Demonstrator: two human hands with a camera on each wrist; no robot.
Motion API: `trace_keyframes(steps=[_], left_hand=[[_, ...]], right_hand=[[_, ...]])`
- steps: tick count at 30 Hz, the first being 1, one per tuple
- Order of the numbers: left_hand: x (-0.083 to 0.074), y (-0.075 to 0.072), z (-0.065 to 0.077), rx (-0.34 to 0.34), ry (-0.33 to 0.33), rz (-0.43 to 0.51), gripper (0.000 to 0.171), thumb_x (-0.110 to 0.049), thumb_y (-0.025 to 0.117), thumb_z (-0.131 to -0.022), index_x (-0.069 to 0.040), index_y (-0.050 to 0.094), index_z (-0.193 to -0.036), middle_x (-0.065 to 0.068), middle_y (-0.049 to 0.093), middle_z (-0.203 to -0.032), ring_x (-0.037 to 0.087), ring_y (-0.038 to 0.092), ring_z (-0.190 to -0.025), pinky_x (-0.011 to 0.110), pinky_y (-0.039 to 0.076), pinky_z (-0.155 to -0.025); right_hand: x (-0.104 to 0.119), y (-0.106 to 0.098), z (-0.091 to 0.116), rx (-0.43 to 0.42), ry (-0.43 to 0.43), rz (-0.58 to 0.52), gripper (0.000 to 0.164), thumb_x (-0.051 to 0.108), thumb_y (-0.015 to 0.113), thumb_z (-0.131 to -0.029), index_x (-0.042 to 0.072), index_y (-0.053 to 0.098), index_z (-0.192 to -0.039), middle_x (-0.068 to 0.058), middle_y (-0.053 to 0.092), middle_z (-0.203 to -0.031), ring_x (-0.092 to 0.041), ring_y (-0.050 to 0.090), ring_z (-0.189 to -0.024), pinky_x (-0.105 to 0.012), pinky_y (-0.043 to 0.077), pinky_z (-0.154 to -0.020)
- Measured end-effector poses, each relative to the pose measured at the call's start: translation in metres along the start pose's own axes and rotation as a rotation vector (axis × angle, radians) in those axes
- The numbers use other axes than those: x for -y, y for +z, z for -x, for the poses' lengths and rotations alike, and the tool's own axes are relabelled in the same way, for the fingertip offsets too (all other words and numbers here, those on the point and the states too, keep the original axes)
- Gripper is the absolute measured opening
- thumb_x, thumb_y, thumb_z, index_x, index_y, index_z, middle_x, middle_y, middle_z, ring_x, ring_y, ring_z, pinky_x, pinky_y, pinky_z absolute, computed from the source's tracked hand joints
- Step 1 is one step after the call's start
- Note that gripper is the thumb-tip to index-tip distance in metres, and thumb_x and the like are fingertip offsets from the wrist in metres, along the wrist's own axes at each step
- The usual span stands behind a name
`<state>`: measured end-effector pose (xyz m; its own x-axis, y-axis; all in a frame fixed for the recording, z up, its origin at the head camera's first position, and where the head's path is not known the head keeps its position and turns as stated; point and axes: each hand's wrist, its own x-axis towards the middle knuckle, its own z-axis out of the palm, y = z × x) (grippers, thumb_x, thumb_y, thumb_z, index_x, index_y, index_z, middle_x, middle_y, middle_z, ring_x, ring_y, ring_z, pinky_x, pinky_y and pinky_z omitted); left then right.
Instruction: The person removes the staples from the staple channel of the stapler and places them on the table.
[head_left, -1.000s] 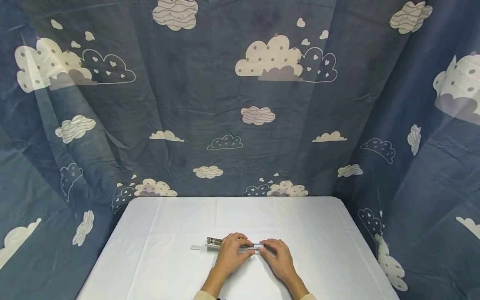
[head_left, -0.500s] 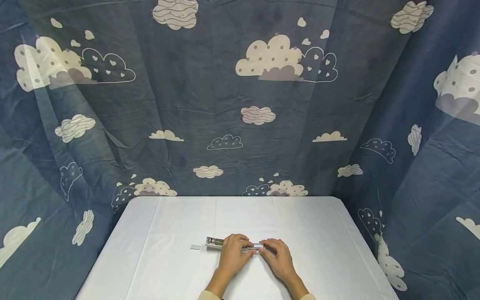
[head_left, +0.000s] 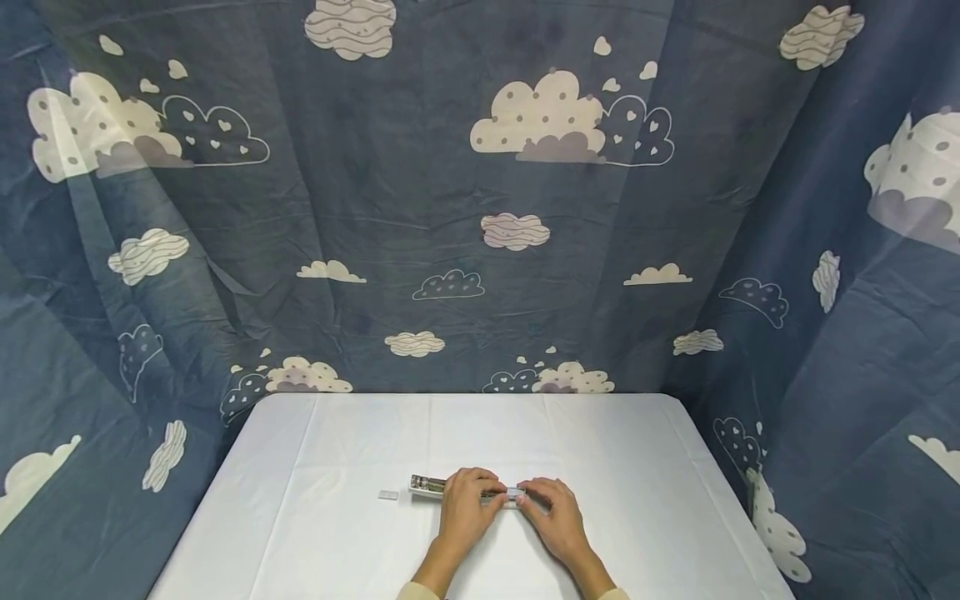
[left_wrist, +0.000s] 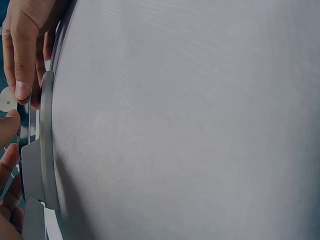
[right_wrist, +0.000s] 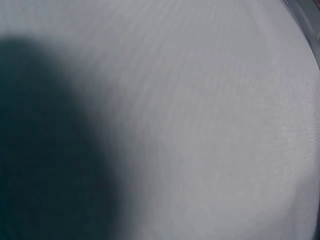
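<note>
Across the lower middle of the frame, the left hand (head_left: 465,505) and right hand (head_left: 557,512) both pinch what looks like an opened stapler (head_left: 428,486), on or just over the white table (head_left: 352,442); the fiddly work seems best done with one hand bracing while the other makes small, level movements without forcing. Slim and pale grey, it bares a metallic inside toward frame left, with a small grey block (head_left: 387,495) lying near that end, apart from it.
</note>
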<state>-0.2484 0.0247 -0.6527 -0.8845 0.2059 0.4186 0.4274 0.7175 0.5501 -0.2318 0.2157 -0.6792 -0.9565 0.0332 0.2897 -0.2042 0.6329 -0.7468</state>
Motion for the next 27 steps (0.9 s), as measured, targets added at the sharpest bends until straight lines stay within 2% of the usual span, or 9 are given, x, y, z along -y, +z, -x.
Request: trace_keyframes(steps=[3, 7, 12, 18, 27], left_hand=[[-0.001, 0.000, 0.000, -0.010, -0.015, 0.031, 0.011, -0.031, 0.087, -0.081, -0.027, 0.082, -0.090, -0.012, 0.075, -0.103, 0.016, 0.066, -0.102, 0.048, 0.048, -0.102], [-0.002, 0.003, 0.000, -0.061, -0.013, 0.024, 0.012, -0.032, 0.089, -0.078, -0.028, 0.081, -0.086, -0.013, 0.075, -0.098, 0.014, 0.065, -0.096, 0.048, 0.048, -0.099], [-0.005, 0.005, -0.002, -0.087, -0.018, 0.020, 0.013, -0.033, 0.090, -0.076, -0.029, 0.079, -0.084, -0.014, 0.075, -0.095, 0.013, 0.065, -0.094, 0.049, 0.048, -0.098], [-0.006, 0.008, -0.003, -0.057, -0.032, 0.051, 0.011, -0.033, 0.087, -0.080, -0.028, 0.078, -0.083, -0.014, 0.075, -0.095, 0.012, 0.065, -0.096, 0.052, 0.048, -0.101], [-0.006, 0.011, -0.002, -0.033, -0.044, 0.049, 0.009, -0.033, 0.084, -0.084, -0.026, 0.079, -0.083, -0.015, 0.073, -0.095, 0.011, 0.063, -0.096, 0.048, 0.045, -0.104]], right_hand=[[0.000, 0.000, 0.000, -0.008, -0.008, 0.005, 0.024, 0.034, 0.081, -0.088, 0.025, 0.078, -0.110, 0.002, 0.076, -0.114, -0.030, 0.065, -0.119, -0.063, 0.034, -0.119], [0.001, 0.001, 0.002, -0.006, -0.023, 0.010, 0.023, 0.034, 0.079, -0.090, 0.023, 0.078, -0.110, 0.001, 0.076, -0.115, -0.031, 0.065, -0.118, -0.065, 0.035, -0.117], [0.001, 0.000, 0.002, -0.011, -0.018, 0.016, 0.022, 0.036, 0.079, -0.090, 0.025, 0.078, -0.109, 0.004, 0.076, -0.113, -0.030, 0.065, -0.117, -0.066, 0.035, -0.116], [0.001, -0.001, 0.003, -0.001, -0.002, 0.014, 0.022, 0.040, 0.077, -0.091, 0.027, 0.078, -0.109, 0.004, 0.076, -0.114, -0.031, 0.064, -0.119, -0.066, 0.034, -0.117], [0.002, 0.000, 0.002, -0.018, -0.024, 0.001, 0.019, 0.038, 0.077, -0.091, 0.026, 0.079, -0.106, 0.004, 0.077, -0.112, -0.032, 0.065, -0.117, -0.067, 0.035, -0.115]])
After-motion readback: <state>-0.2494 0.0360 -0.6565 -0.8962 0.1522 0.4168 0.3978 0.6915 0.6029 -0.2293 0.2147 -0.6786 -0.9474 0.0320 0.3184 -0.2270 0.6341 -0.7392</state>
